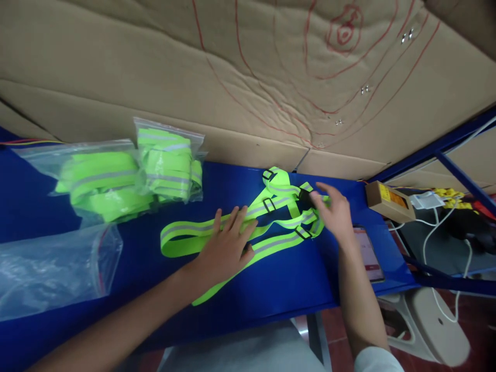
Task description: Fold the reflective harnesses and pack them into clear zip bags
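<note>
A neon yellow-green reflective vest point(279, 238), made of elastic straps with grey stripes and black adjusters, lies spread on the blue table. My left hand point(227, 247) rests flat on its straps, fingers spread. At the vest's right end, my right hand point(336, 213) touches or hovers just over a black buckle point(306, 197), thumb and index finger apart; its other fingers are partly hidden. To the left sit clear bags holding folded vests, one bagged vest point(104, 181) beside another bagged vest point(166, 165).
An unfilled clear zip bag point(58, 268) lies at the left front of the blue table point(279, 294). A phone point(368, 253) is beside my right forearm. Cardboard point(155, 67) walls the back. Farther right are a small box point(389, 201), white cables and a stool point(437, 325).
</note>
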### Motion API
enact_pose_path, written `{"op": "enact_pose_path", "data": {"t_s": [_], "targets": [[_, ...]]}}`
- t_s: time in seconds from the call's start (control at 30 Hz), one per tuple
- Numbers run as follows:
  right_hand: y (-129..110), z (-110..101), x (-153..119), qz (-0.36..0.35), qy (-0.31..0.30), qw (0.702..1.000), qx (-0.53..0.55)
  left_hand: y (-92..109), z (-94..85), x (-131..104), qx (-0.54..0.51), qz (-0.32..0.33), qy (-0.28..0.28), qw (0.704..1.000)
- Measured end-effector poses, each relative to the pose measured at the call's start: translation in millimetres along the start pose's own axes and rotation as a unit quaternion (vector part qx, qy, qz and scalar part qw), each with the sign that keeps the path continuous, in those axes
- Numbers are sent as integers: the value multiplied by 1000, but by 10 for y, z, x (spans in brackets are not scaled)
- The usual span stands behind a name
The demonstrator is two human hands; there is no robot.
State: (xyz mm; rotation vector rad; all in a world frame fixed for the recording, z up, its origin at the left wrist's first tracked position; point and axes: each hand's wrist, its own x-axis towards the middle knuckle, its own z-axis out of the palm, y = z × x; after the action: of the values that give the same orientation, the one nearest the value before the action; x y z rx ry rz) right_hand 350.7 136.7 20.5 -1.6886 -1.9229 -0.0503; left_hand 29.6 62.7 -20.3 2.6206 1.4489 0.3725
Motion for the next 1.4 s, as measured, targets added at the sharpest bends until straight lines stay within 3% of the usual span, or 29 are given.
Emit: {"op": "enact_pose_path", "data": {"t_s": [0.1,0.23,0.33,0.4,0.47,0.57,0.77,0.83,0.9,1.0,1.1,1.2,1.4], "targets": [[-136,120,-86,-20,-110,985,-134,9,-41,3,-14,21,-7,1000],[-55,147,-92,48,-128,973,-187,-43,-121,-1,4,68,13,998],[65,56,-72,91,-139,965,-205,-57,-178,22,-9,85,66,994],[82,16,-66,71,-161,967,-185,-42,-201,45,-37,95,120,988],[25,20,-79,7,-178,975,-130,-19,-214,66,-59,101,166,979],[-123,71,-144,-74,-179,978,-73,-4,-214,89,-64,108,199,972],[-168,69,-193,-35,-238,965,-104,-40,-174,88,-74,116,208,968],[-183,48,-163,-66,-226,968,-82,-39,-171,79,-77,119,215,966],[-274,25,-156,-115,-175,976,-66,-28,-176,70,-77,121,226,964],[-527,-4,-223,-197,-126,972,-21,-10,-190,61,-82,116,242,960],[-773,-11,-336,-258,-123,957,40,-8,-199,60,-76,112,245,960],[-892,8,-410,-282,-128,948,73,-26,-198,65,-60,110,241,963],[-900,43,-437,-284,-120,946,105,-66,-190,65,-35,129,212,968]]}}
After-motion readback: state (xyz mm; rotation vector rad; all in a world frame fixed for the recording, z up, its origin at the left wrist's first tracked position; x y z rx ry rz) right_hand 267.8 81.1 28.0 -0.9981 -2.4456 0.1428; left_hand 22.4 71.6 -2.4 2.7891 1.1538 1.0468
